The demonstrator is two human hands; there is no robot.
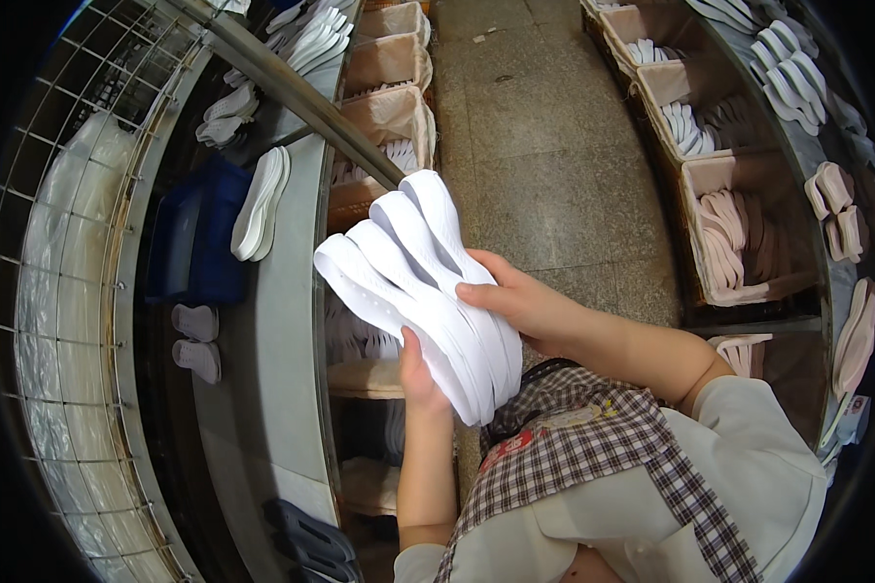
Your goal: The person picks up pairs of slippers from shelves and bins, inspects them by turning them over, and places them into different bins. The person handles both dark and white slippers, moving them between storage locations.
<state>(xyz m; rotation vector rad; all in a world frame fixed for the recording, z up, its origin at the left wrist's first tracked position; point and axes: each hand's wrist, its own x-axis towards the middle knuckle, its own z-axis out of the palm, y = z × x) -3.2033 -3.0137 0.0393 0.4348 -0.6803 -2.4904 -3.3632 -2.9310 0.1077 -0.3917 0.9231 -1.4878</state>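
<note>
White soles (413, 277) fanned btwn hands: left hand (420, 374) grips underneath, right hand (520, 301) clasps the side.

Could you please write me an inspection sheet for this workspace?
Surface: grey conveyor curving along the left, beside a wire guard.
Job's things: fanned stack of white soles, held upright over the aisle.
Clutter: two white soles, two grey soles and dark soles on the conveyor.
Grippers: left hand grips the stack from below; right hand clasps its side.
Cables: nothing seen.
Surroundings: stone floor; bins of soles on both sides; shelf of soles on the right.
</note>
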